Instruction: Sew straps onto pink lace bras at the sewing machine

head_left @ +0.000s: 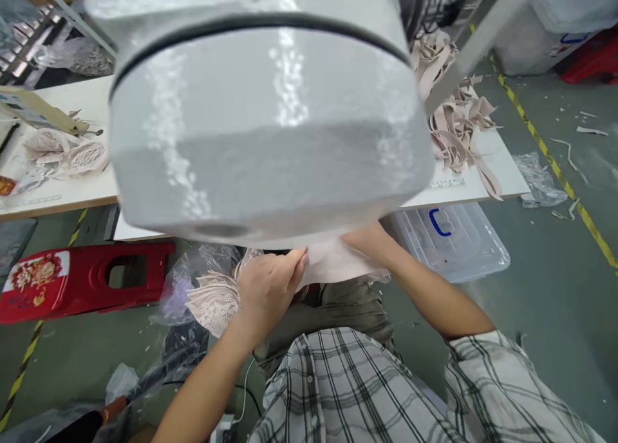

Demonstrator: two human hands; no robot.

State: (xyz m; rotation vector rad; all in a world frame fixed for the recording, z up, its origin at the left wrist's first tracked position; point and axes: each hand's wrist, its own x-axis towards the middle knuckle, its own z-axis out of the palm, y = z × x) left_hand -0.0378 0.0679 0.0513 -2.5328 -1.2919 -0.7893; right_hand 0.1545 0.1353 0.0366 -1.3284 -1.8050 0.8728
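A big glossy grey machine head (270, 134), like that of a sewing machine, fills the upper middle and covers the work spot. Below its lower edge my left hand (270, 282) is closed, thumb and fingers pinching the edge of a pale pink fabric piece (333, 261). My right hand (369, 242) lies at the fabric's other end, its fingers hidden behind the machine head. Beside my left wrist hangs a fanned bundle of pale pink lace pieces (215, 301); what holds it up I cannot see.
A white table (434, 185) runs behind the machine, with pink fabric strips (458, 127) at right and lace pieces (67, 152) at left. A lidded clear plastic box (456, 243) stands under the right side. A red stool (91, 279) and plastic bags (193, 275) are at left.
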